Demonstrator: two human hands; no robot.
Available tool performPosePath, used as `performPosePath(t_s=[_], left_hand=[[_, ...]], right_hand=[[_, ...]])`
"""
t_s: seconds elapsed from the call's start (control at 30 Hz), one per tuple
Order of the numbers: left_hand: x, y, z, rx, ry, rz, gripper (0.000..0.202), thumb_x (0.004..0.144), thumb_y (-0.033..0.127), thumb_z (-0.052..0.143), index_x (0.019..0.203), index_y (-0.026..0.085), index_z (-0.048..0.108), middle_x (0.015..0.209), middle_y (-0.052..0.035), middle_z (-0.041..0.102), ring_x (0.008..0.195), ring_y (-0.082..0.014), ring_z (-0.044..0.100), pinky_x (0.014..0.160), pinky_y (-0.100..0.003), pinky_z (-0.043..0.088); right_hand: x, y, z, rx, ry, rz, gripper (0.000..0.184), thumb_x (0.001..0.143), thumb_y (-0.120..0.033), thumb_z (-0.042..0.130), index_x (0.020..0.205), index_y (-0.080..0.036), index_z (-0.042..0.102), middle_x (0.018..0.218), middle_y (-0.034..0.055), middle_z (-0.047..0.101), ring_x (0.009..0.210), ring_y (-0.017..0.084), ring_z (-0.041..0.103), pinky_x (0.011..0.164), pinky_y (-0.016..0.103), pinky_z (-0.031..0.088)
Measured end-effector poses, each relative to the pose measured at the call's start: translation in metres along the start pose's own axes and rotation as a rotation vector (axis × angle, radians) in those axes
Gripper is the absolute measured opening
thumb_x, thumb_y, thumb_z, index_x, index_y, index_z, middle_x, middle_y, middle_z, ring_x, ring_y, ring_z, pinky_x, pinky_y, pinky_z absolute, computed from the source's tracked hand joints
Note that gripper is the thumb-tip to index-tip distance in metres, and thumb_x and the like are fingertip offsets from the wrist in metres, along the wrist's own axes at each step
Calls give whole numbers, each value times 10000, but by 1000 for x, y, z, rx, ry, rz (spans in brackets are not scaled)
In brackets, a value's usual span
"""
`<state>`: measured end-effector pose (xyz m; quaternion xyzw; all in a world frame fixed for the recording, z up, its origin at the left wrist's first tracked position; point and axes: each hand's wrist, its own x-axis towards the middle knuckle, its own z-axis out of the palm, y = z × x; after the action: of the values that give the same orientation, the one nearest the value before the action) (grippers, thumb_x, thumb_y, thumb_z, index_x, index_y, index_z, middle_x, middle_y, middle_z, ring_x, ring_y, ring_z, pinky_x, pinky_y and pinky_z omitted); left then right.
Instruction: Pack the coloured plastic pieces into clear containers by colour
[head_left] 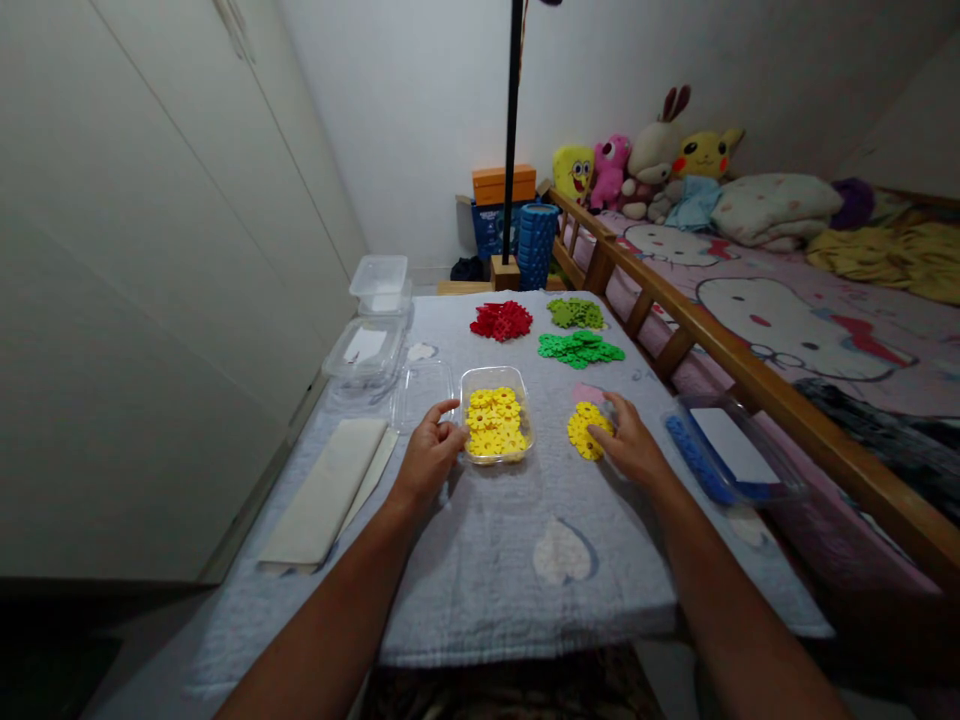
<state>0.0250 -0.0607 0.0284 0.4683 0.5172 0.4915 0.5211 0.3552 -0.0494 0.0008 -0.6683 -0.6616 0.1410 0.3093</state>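
A clear plastic container (474, 378) half full of yellow flower-shaped pieces (493, 422) stands on the cloth-covered table (480, 560). My left hand (429, 456) grips the container's left wall, thumb along the rim. To its right lies a small loose pile of yellow pieces (582, 424). My right hand (631, 440) rests on that pile's right side, fingers curled over some of the pieces. Farther back lie a red pile (501, 320), a dark green pile (579, 348) and an olive green pile (574, 313).
Several empty clear containers and lids (367, 350) stand at the table's left edge, with a folded beige cloth (326, 490) nearer me. A lidded container with blue pieces (724, 460) sits at right. A wooden bed rail (750, 370) borders the right; a black pole (512, 130) stands behind.
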Motion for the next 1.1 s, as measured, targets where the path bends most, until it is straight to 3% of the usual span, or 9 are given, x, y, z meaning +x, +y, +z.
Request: performPosePath(t_s=[0.2, 0.33, 0.47, 0.67, 0.77, 0.9, 1.1], left_hand=[[0, -3, -1, -8, -5, -8, 588, 777, 404, 745, 1295, 188, 568, 580, 120, 443, 470, -82, 417, 467, -181, 321], [0, -2, -1, -14, -10, -18, 590, 785, 413, 738, 1300, 190, 559, 584, 123, 434, 458, -78, 398, 461, -185, 319], [-1, -1, -1, -22, -23, -20, 584, 793, 421, 735, 1297, 190, 551, 589, 121, 443, 464, -78, 401, 461, -184, 315], [-2, 2, 1, -38, -22, -11, 572, 784, 410, 733, 1275, 182, 548, 577, 125, 435, 469, -81, 399, 470, -188, 325], [-1, 2, 1, -32, -19, -8, 566, 784, 411, 733, 1269, 184, 550, 571, 128, 427, 461, -80, 393, 467, -189, 316], [-2, 3, 1, -12, -23, -1, 564, 791, 405, 718, 1278, 177, 547, 571, 124, 437, 469, -85, 393, 470, -194, 320], [-2, 4, 2, 16, -11, 0, 566, 787, 391, 695, 1282, 158, 550, 574, 117, 446, 481, -84, 384, 479, -198, 300]], right_hand=[[-1, 15, -23, -160, -72, 58, 315, 790, -294, 608, 1066, -201, 730, 1125, 137, 733, 1125, 309, 633, 1041, 451, 454], [0, 12, -20, -89, -91, 68, 238, 753, -342, 652, 938, -207, 714, 956, 83, 724, 950, 266, 639, 896, 398, 492], [-1, 9, -21, 44, -28, 122, 237, 713, -359, 663, 893, -206, 686, 924, 72, 710, 876, 245, 642, 807, 367, 503], [-4, -1, -37, 239, -42, 194, 232, 736, -451, 642, 731, -219, 649, 708, 26, 652, 683, 204, 591, 641, 327, 444], [-1, -19, -45, 387, -50, 185, 274, 728, -487, 691, 735, -215, 653, 703, 17, 647, 671, 190, 594, 646, 318, 456], [7, -65, -44, 531, -79, 87, 264, 723, -439, 732, 840, -209, 678, 763, 16, 678, 716, 188, 629, 669, 307, 489], [19, -139, -12, 345, -193, -208, 33, 822, -220, 655, 819, -215, 687, 786, 13, 712, 744, 171, 634, 732, 300, 482]])
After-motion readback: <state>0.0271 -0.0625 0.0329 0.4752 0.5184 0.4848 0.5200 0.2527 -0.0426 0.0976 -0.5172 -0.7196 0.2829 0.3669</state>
